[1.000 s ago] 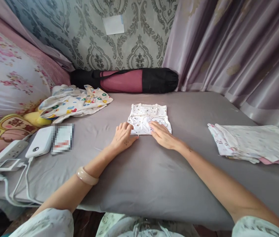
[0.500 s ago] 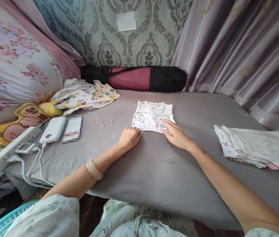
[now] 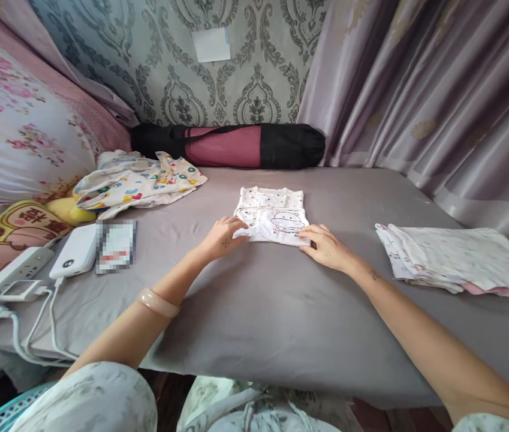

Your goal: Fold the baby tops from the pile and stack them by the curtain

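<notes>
A small white baby garment (image 3: 276, 225), folded into a near square, lies flat on the grey sheet in front of me. It has tiny scattered prints and a line-drawn animal face on its front half. At its near left corner is my left hand (image 3: 223, 238), with thumb and fingers parted and the fingertips at the cloth. My right hand (image 3: 326, 247) pinches the near right corner between thumb and fingers. A pale bangle (image 3: 157, 303) circles my left wrist.
The grey sheet (image 3: 245, 318) covers the bed. Folded clothes (image 3: 461, 258) are stacked at right; a crumpled patterned garment (image 3: 146, 183) lies at back left. A power bank (image 3: 74, 251), power strip (image 3: 6, 288) and cables sit at left. A rolled mat bag (image 3: 227, 146) lines the wall.
My left hand has loosened from a closed shape, its thumb and fingers now parted. My right hand has drawn from the garment's top to its near right corner. The view has shifted slightly right.
</notes>
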{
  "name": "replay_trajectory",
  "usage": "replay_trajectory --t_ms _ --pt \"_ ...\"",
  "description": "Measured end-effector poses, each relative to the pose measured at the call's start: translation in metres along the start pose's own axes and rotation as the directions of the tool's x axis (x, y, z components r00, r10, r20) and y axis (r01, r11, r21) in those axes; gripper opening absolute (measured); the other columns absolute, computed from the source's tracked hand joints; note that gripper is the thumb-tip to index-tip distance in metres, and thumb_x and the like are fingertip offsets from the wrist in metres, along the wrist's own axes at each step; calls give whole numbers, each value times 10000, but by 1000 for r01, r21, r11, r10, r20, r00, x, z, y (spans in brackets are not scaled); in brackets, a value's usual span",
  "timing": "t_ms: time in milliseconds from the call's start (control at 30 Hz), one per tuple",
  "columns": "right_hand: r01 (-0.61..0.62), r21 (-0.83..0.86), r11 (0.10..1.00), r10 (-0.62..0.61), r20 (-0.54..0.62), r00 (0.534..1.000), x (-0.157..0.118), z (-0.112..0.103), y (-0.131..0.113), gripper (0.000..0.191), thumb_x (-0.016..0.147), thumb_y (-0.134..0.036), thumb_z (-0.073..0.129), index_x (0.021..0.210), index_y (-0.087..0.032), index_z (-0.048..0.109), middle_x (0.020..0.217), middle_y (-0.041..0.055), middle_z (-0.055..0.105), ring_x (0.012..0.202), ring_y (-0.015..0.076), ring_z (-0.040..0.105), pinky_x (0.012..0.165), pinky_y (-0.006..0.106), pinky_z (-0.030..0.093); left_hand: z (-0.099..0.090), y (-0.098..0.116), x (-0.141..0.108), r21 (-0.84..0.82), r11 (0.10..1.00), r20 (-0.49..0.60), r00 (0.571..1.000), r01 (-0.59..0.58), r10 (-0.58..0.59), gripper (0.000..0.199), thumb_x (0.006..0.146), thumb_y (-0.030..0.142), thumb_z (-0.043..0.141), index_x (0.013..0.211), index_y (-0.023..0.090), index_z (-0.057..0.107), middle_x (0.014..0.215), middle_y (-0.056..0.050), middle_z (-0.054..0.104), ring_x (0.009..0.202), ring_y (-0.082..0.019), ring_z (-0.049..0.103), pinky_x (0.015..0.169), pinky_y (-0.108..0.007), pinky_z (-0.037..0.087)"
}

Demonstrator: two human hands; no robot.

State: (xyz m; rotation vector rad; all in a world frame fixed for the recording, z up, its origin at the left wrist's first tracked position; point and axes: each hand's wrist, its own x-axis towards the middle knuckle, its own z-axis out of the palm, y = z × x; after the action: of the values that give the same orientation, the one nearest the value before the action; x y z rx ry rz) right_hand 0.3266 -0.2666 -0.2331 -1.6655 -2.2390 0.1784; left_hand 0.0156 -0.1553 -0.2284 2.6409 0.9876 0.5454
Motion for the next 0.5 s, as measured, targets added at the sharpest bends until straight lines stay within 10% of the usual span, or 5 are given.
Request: replay_trajectory --t_ms 500 --pt "130 -372 919 -91 120 989 -11 -5 -17 402 913 -18 348 1147 -185 629 1097 122 659 964 237 570 745 330 488 -11 -5 -9 205 946 200 957 -252 212 261 928 204 392 907 203 652 963 -103 666 946 -222 610 864 -348 478"
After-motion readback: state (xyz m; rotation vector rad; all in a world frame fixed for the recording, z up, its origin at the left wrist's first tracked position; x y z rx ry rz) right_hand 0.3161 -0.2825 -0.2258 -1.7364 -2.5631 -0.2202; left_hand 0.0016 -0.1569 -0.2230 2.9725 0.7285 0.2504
